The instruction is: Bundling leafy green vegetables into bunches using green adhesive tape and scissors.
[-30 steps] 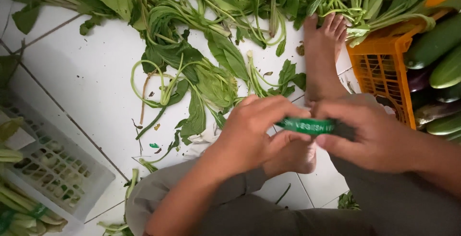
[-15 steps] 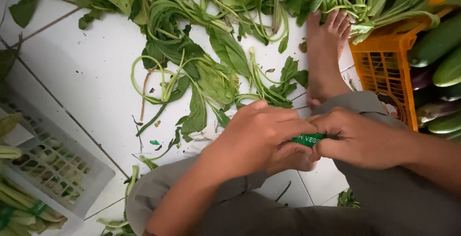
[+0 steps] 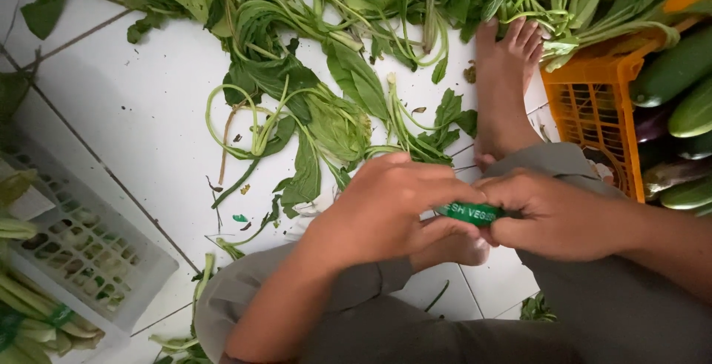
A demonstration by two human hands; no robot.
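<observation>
Both hands grip a green tape (image 3: 469,213) above the lap: left hand (image 3: 386,212) fingers curled shut over one end, right hand (image 3: 552,216) pinching the other. Tape is a narrow glossy strip with white print, short span exposed, taut. Risk: it could slip or tear if pulled unevenly. Beyond, loose greens (image 3: 319,112) on the white floor (image 3: 111,90); orange crate (image 3: 593,112) at its right edge.

Left hand (image 3: 389,212): forearm enters from lower left, wrist bent slightly, fingers curled inward, thumb and fingertips pinched shut toward the right hand. Right hand (image 3: 552,216): forearm enters from right edge, fingers curled, thumb on top, closed. Hands meet at centre, fingertips nearly touching. Bare foot (image 3: 504,86) extended forward.
</observation>
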